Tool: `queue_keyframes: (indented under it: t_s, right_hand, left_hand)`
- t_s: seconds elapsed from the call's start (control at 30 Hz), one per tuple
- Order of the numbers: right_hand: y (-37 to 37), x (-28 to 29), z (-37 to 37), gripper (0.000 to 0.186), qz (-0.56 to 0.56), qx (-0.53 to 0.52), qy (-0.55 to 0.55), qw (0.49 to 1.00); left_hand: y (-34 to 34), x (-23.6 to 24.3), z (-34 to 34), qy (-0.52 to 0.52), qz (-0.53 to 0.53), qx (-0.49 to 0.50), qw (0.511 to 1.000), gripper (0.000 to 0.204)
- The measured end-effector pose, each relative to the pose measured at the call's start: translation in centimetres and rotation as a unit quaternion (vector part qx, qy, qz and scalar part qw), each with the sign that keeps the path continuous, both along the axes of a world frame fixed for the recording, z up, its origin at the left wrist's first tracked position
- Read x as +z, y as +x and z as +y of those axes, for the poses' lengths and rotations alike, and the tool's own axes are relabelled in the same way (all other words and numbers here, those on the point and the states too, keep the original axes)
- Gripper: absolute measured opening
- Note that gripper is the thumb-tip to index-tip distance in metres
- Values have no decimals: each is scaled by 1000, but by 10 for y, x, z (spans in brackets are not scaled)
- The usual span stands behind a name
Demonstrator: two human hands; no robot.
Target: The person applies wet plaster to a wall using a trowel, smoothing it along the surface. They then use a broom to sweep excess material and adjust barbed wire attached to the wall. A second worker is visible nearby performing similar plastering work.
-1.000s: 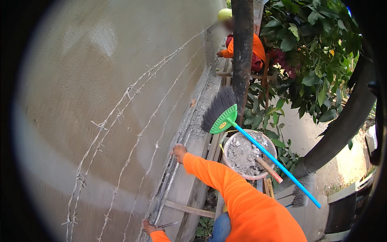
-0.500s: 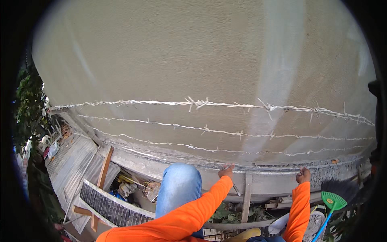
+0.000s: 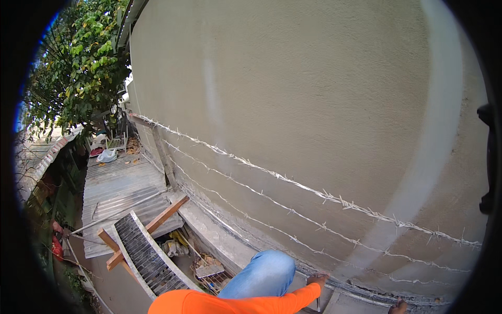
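Observation:
My left hand [image 3: 317,281], at the end of an orange sleeve [image 3: 246,302], rests on the concrete ledge [image 3: 225,242] at the foot of a plastered grey wall [image 3: 314,104]. It holds nothing that I can see. Only a sliver of my right hand [image 3: 399,306] shows at the bottom edge, also on the ledge. My knee in blue jeans [image 3: 264,275] is bent just left of the left hand. Three strands of barbed wire [image 3: 334,199] run along the wall above both hands.
Below to the left lie a corrugated metal roof [image 3: 120,183], a slatted grid panel with wooden battens [image 3: 149,256] and a crate of debris [image 3: 212,272]. A wooden post [image 3: 163,157] carries the wire. A leafy tree [image 3: 78,63] stands at far left.
The view has swung left along the wall. The green broom and bucket have left the picture. My right hand has slipped almost out at the bottom edge, and the left stays on the ledge.

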State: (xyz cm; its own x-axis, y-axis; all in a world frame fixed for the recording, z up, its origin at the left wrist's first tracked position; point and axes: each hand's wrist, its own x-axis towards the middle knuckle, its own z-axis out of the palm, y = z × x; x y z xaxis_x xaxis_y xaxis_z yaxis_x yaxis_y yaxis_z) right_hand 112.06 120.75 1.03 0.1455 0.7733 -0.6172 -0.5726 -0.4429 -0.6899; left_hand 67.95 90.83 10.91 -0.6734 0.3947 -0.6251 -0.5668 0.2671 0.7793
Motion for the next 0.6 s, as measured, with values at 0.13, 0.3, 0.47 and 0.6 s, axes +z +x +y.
queue_keyframes:
  t_s: [0.13, 0.3, 0.47, 0.6]
  right_hand:
    - [-15, 34, -48, 14, -47, -98, -32, 994]
    - [-53, 77, -82, 44, -46, -101, 10, 994]
    - [-70, 97, -83, 40, -104, -128, -32, 986]
    - [-68, 103, -89, 43, -81, -151, -14, 985]
  left_hand:
    - [-7, -25, 0, -22, 24, -13, 999, 46]
    - [-21, -37, 1, 3, -40, -20, 999, 17]
    - [-22, -19, 2, -4, -57, -60, 997, 17]
    - [-23, -21, 2, 40, -45, -57, 997, 14]
